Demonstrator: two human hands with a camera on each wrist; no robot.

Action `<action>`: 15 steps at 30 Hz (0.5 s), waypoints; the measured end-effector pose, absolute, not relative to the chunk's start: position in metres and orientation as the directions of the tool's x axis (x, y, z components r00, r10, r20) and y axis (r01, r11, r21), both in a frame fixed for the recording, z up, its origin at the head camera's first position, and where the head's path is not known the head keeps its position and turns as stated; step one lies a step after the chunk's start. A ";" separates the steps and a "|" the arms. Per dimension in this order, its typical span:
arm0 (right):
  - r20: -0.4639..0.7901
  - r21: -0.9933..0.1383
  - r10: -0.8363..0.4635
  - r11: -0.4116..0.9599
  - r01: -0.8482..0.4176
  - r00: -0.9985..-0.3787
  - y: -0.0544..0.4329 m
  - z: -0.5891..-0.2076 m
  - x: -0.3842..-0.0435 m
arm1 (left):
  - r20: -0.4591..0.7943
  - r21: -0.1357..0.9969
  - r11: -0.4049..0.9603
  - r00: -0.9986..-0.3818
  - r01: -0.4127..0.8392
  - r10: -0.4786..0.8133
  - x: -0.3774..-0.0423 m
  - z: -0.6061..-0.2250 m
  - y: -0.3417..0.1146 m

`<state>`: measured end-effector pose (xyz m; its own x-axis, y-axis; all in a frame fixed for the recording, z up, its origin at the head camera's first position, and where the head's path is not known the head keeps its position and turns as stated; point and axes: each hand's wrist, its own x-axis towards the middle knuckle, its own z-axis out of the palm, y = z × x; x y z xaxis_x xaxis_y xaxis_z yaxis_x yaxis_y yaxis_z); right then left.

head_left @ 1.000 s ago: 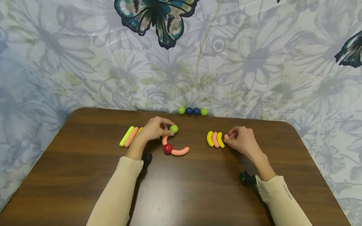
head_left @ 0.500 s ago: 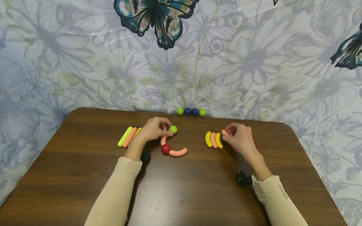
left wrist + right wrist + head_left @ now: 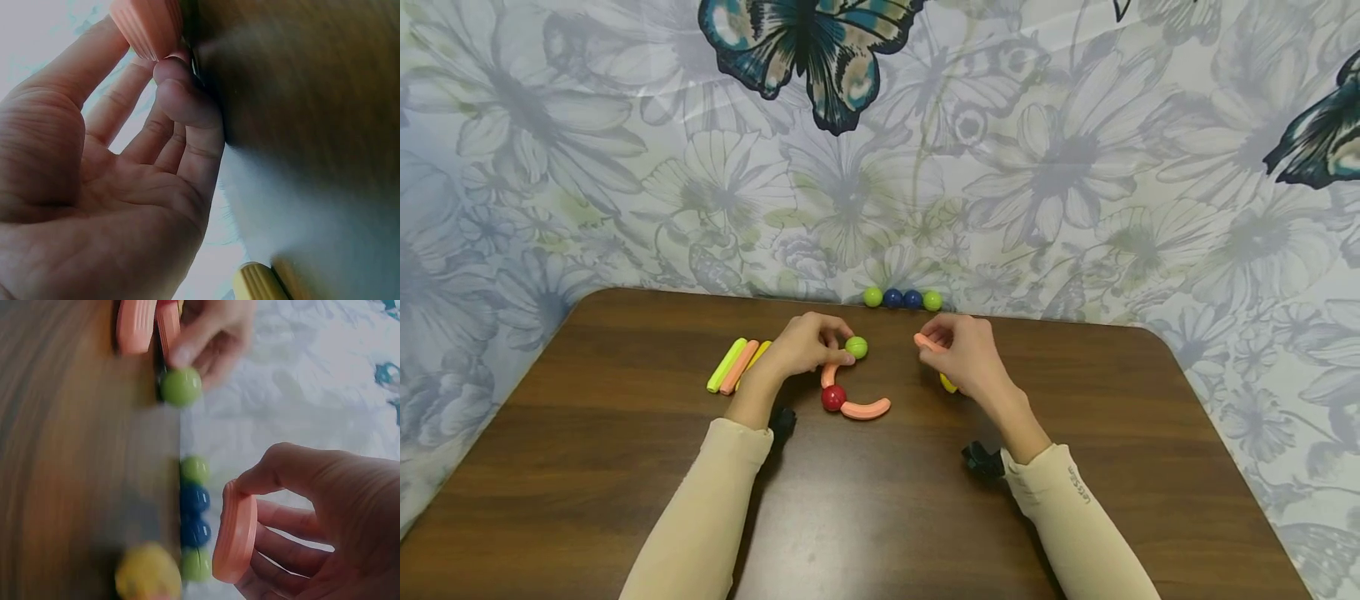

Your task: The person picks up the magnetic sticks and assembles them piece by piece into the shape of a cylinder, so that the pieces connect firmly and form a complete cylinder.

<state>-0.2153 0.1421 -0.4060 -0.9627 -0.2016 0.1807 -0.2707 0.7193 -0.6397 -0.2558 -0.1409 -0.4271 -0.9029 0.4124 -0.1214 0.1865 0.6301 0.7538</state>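
Observation:
My left hand pinches a joined chain of toy pieces near its upper end, by a green ball. The chain runs from that ball through a pink curved stick to a red ball and a second pink curved stick. My right hand holds a loose pink curved stick between thumb and fingers, raised off the table, to the right of the green ball. Under this hand a yellow curved stick is partly hidden.
Several straight sticks, including a yellow-green stick and an orange-pink stick, lie left of my left hand. Along the back edge of the brown table sit green balls and blue balls. A patterned cloth hangs behind.
My right hand has lifted the pink curved stick from beside the row of curved sticks and moved it left, now covering most of that row. My left hand stays on the chain.

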 end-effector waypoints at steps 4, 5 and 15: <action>0.154 -0.638 -0.245 0.715 -0.286 -0.957 0.115 -0.409 -0.217 | -0.119 0.762 0.620 -0.900 0.188 0.418 -0.255 -0.430 -0.140; 0.148 -0.637 -0.251 0.716 -0.286 -0.957 0.109 -0.410 -0.218 | -0.115 0.762 0.619 -0.900 0.191 0.420 -0.255 -0.430 -0.140; 0.114 -0.652 -0.278 0.703 -0.283 -0.954 0.080 -0.410 -0.224 | -0.088 0.760 0.614 -0.903 0.213 0.421 -0.255 -0.428 -0.142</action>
